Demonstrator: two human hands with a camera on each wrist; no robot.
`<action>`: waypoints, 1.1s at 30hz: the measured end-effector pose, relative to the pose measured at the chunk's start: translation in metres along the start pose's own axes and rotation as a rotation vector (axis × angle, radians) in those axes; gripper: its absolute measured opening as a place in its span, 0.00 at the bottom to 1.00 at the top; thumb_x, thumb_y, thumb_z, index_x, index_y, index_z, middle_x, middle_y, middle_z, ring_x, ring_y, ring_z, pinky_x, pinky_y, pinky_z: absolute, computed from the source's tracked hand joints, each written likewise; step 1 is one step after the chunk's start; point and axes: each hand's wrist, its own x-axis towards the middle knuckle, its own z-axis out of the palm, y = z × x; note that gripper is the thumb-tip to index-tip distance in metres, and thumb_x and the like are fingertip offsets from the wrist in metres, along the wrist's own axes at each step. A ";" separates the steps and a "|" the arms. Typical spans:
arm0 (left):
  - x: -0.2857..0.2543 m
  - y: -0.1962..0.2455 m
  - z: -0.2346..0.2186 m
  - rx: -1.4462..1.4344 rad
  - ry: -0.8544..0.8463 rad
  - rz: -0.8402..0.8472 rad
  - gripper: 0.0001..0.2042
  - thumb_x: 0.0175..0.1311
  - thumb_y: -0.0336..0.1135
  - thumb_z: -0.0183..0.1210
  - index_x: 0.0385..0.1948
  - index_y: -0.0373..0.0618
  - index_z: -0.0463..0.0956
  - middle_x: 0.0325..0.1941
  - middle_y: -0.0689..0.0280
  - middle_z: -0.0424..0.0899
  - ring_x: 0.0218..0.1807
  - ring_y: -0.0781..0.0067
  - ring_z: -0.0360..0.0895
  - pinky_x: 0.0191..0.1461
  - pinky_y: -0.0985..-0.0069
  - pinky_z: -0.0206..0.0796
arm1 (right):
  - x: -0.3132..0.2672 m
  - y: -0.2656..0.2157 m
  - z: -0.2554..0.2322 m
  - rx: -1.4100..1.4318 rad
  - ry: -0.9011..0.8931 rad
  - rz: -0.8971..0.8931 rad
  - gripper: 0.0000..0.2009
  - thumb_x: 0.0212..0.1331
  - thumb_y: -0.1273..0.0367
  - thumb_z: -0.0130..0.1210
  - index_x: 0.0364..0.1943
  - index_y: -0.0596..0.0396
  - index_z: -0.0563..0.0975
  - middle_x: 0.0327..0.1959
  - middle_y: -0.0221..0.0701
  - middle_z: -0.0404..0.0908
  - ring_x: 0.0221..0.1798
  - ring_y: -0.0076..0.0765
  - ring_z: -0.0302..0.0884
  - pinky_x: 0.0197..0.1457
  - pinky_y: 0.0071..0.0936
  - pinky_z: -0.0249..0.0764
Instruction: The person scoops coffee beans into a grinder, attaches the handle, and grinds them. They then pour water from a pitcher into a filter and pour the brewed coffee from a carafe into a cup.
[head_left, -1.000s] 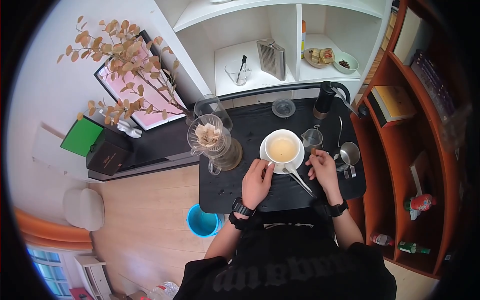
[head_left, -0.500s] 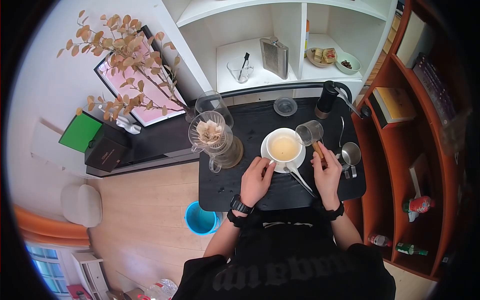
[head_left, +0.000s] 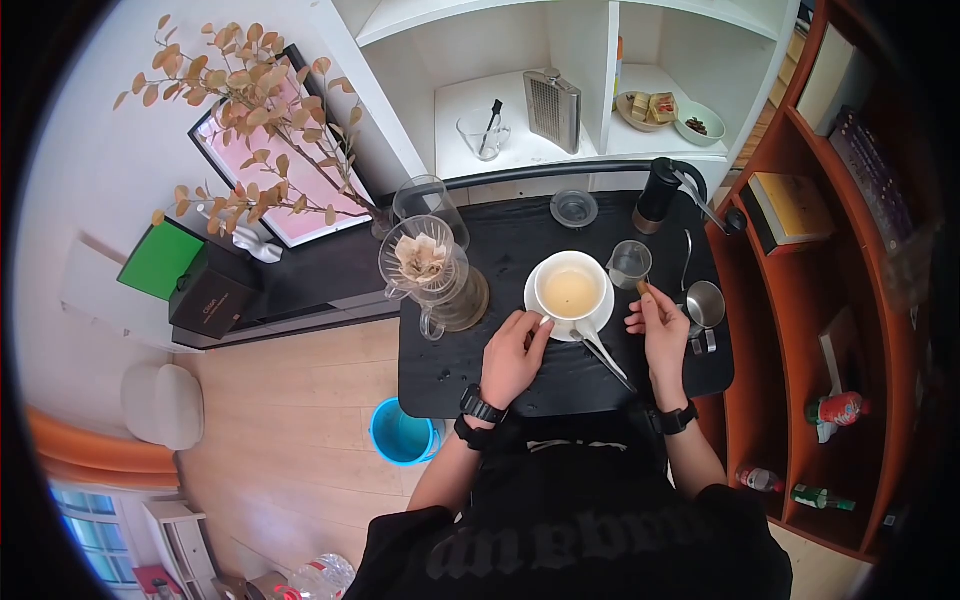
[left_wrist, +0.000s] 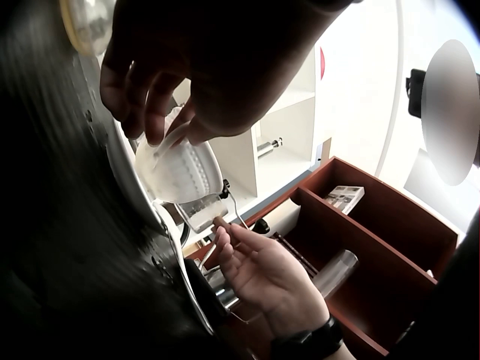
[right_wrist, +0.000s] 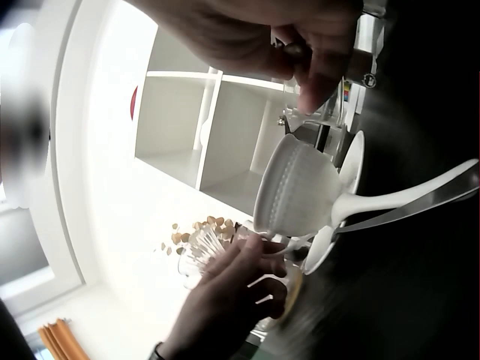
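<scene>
A white cup (right_wrist: pixel 296 187) of pale tan liquid sits on a white saucer (head_left: pixel 531 303). My left hand (head_left: pixel 513 356) pinches the cup's handle on its left front side. My right hand (head_left: pixel 664 332) grips the short wooden handle of a small glass pitcher (head_left: pixel 629 263), held beside the cup's right rim and roughly upright. Its contents are too faint to make out. A white spoon (right_wrist: pixel 405 196) and a metal utensil (right_wrist: pixel 420 213) lie against the saucer, their handles pointing toward me.
Left on the black table (head_left: pixel 520 390) stand a glass dripper (head_left: pixel 394 268) with a paper filter (head_left: pixel 421 258) and a glass server (head_left: pixel 458 305). To the right are a metal cup (head_left: pixel 706 303) and a hand grinder (head_left: pixel 656 195). A glass lid (head_left: pixel 574 208) lies behind the cup.
Half a second ago the glass pitcher was tipped with its mouth toward the cup; now it is turned back upright and slightly to the right. My left hand has stayed at the cup.
</scene>
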 end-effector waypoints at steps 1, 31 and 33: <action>0.000 0.000 0.000 -0.002 -0.002 -0.005 0.08 0.68 0.35 0.59 0.33 0.41 0.76 0.26 0.61 0.73 0.25 0.62 0.74 0.29 0.69 0.65 | 0.003 0.003 -0.003 0.052 -0.007 0.079 0.16 0.72 0.69 0.51 0.58 0.65 0.75 0.36 0.34 0.83 0.30 0.22 0.79 0.35 0.19 0.78; 0.000 -0.025 0.011 -0.489 -0.211 -0.260 0.09 0.72 0.36 0.59 0.37 0.39 0.80 0.22 0.76 0.73 0.25 0.89 0.68 0.29 0.86 0.60 | -0.062 -0.023 -0.027 -0.804 -0.305 -0.164 0.08 0.58 0.71 0.62 0.38 0.60 0.78 0.31 0.34 0.75 0.30 0.34 0.78 0.34 0.29 0.74; 0.002 -0.018 0.007 -0.548 -0.237 -0.317 0.11 0.73 0.39 0.57 0.37 0.40 0.80 0.22 0.77 0.72 0.25 0.90 0.68 0.29 0.86 0.60 | -0.064 -0.018 -0.026 -0.818 -0.293 -0.160 0.09 0.57 0.70 0.63 0.36 0.59 0.77 0.29 0.34 0.73 0.27 0.34 0.75 0.33 0.30 0.72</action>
